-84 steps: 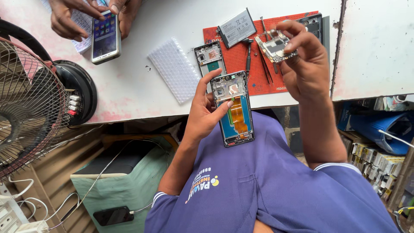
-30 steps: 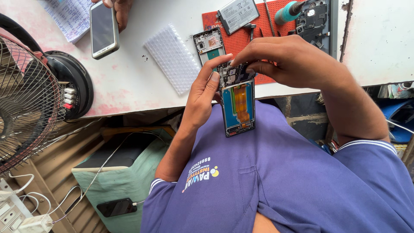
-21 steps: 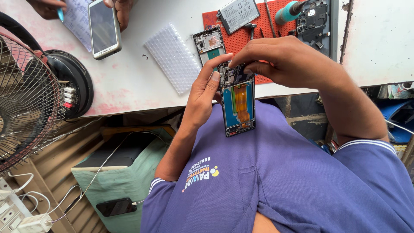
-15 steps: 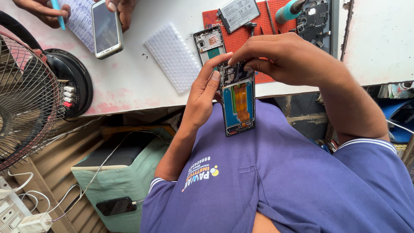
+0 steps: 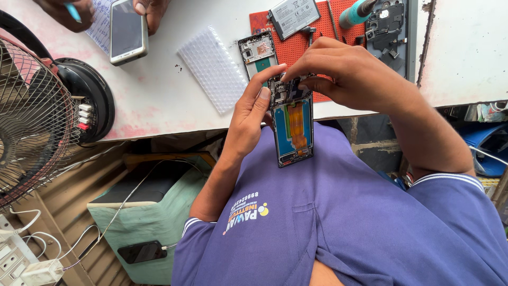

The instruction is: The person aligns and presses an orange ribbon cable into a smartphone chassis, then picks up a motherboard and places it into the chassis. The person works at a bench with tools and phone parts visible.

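Head view: you hold an opened phone frame (image 5: pixel 292 124) in mid-air, just off the bench's near edge, over your chest.

Your left hand (image 5: pixel 248 119) grips the frame's left side, thumb tip against its top edge. Your right hand (image 5: pixel 346 77) curls over the top end, fingertips (image 5: pixel 302 85) pinched on the small board area there; what they pinch is hidden. An orange flex cable (image 5: pixel 297 124) runs down the frame's middle. On the bench's far right sit a red mat (image 5: pixel 317 39), a battery (image 5: pixel 293 16), a second phone frame (image 5: pixel 257 53). Far left, another person's hand (image 5: pixel 151 8) steadies a phone (image 5: pixel 127 29). Risk, as I judge it: with nothing under the frame, a slipped grip drops it; a hard pull at the top could tear the flex.
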`<state>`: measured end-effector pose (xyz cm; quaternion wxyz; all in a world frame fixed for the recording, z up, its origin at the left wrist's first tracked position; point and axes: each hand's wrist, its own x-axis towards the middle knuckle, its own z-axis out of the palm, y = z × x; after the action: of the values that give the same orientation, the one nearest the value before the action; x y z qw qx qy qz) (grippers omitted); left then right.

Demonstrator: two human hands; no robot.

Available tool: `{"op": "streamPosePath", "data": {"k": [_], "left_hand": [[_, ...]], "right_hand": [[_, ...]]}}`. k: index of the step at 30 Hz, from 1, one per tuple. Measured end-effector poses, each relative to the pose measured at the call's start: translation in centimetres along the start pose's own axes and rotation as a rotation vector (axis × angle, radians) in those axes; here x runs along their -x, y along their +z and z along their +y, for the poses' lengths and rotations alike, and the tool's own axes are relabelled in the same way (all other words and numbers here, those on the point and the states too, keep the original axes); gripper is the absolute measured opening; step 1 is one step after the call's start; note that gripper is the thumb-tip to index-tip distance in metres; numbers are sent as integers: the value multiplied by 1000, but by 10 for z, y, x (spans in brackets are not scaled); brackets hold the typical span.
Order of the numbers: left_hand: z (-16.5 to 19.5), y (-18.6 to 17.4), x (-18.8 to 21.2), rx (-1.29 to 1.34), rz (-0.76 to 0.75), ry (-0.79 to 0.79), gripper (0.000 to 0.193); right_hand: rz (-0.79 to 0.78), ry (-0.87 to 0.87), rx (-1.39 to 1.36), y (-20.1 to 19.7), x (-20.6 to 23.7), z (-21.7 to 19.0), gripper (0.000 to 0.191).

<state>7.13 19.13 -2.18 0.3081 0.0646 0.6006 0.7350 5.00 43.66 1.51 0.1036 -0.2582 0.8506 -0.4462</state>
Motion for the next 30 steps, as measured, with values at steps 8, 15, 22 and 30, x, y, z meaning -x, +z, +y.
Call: {"op": "streamPosePath", "data": {"k": [8, 15, 22, 30], "left_hand": [[-1, -1, 2, -38, -19, -24, 42], [-3, 4, 1, 19, 30, 3, 45], [-7, 2, 2, 63, 69, 23, 42], [-15, 2, 2, 58, 76, 11, 42]], "right_hand": [[102, -55, 45, 5, 4, -2, 28], [223, -117, 28, 13, 14, 5, 26], [483, 259, -626, 29, 31, 35, 21], [505, 346, -857, 58, 45, 34, 18]]}}
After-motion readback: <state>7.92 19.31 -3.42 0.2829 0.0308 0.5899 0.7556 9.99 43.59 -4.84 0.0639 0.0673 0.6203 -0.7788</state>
